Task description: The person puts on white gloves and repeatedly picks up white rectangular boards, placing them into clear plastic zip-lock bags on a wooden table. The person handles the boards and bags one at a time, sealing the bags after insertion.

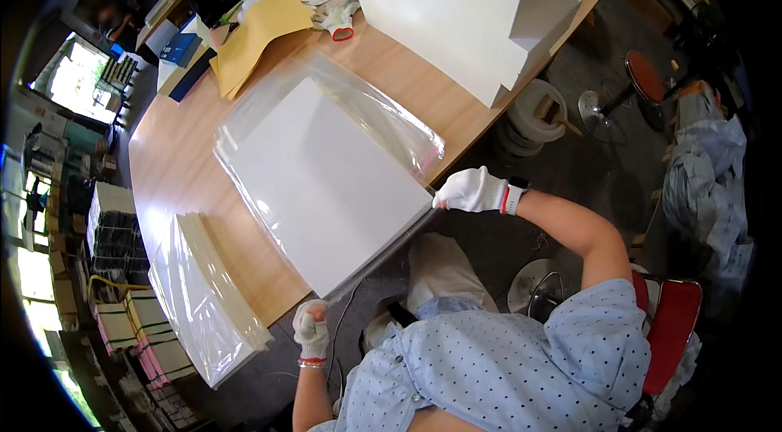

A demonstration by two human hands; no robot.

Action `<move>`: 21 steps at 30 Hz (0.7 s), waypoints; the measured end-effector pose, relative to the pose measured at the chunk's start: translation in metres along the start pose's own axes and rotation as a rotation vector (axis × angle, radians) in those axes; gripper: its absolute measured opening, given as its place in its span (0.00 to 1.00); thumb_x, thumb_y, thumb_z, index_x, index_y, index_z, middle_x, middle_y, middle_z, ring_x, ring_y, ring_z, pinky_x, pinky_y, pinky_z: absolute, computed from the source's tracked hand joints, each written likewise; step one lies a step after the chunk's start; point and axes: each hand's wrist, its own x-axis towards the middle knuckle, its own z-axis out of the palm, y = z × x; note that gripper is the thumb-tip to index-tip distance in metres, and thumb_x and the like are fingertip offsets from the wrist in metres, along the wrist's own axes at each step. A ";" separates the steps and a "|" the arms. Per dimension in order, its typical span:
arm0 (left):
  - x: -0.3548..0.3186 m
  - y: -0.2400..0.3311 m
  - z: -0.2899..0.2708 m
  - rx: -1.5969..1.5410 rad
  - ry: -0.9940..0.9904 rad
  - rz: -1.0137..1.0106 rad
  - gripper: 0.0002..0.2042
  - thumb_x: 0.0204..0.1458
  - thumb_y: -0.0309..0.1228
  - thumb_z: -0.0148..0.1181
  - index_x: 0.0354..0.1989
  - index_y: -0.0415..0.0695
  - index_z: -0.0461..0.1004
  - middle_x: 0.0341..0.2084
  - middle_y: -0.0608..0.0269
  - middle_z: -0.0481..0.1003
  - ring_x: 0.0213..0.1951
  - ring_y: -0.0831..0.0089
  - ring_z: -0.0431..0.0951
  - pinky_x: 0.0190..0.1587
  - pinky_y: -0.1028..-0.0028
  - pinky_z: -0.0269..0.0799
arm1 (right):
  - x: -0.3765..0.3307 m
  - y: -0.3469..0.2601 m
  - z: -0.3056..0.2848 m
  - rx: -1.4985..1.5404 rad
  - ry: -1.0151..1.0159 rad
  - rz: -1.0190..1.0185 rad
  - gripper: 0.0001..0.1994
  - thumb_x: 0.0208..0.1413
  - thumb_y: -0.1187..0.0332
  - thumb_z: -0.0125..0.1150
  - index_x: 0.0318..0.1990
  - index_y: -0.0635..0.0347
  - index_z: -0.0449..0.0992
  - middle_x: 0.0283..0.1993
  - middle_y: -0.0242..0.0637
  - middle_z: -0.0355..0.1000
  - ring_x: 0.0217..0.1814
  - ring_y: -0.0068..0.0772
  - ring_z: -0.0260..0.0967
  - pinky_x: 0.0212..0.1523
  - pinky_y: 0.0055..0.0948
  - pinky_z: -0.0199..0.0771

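Observation:
A large white stack of sheets [326, 188] lies at the table's near edge, with clear plastic bags [371, 102] showing beyond its far and side edges. I cannot tell whether the sheets are inside a bag or on top. My right hand [472, 190], in a white knit glove, is closed in a pinch at the right near corner. My left hand [311, 326], also gloved, has its fingers curled just below the left near corner. A grey see-through strip runs along the near edge between my hands. What each hand grips, sheet or plastic, is hidden.
Plastic-wrapped white sheets [208, 302] jut over the table's left edge. A large folded white board [456, 8] stands at the far right. Yellow paper [261, 33], gloves [336, 13] and a blue box [181, 49] lie farther back. A bucket [533, 114] and stool [643, 78] stand at right.

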 end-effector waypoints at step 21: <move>0.076 0.064 0.000 -0.111 0.003 -1.300 0.23 0.51 0.41 0.58 0.48 0.37 0.65 0.33 0.59 0.72 0.34 0.72 0.74 0.31 0.72 0.71 | 0.065 -0.048 -0.010 -0.433 -0.340 0.276 0.10 0.56 0.60 0.46 0.41 0.49 0.69 0.32 0.45 0.68 0.29 0.46 0.70 0.28 0.46 0.69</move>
